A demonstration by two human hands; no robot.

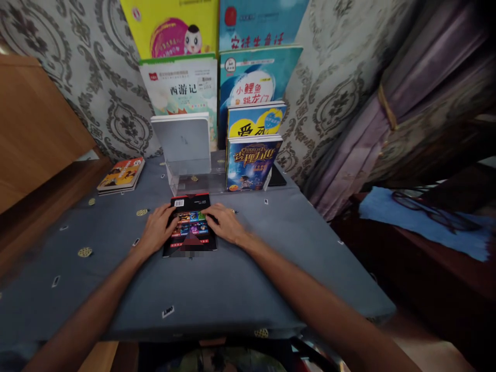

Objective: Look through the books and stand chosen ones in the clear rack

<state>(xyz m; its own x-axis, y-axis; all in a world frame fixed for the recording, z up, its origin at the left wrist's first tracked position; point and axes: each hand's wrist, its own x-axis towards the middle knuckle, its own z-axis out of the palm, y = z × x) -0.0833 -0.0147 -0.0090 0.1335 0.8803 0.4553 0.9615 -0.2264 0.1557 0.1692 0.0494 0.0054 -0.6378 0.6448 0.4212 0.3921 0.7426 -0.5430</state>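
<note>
A black book [194, 202] with a red top edge, a barcode and colourful little pictures lies on the cloth-covered table, its cover facing up. My left hand [158, 229] rests on its left side, index finger and thumb apart on the cover. From the opposite side my right hand [225, 222] touches the cover in the same way, fingers spread over the right edge. Just beyond the book stands a clear acrylic book stand [199, 183]. A grey-covered book [186, 144] leans in its left half, and a blue book [251, 163] with gold lettering fills the right.
Behind rise taller books, among them a white one [182, 85], a teal one [259, 64] and a yellow one [170, 20]. Some orange books [122, 173] lie at the back left. A dark flat object [277, 176] sits beside the stand. Glasses [437, 209] rest on blue cloth [387, 206] at right.
</note>
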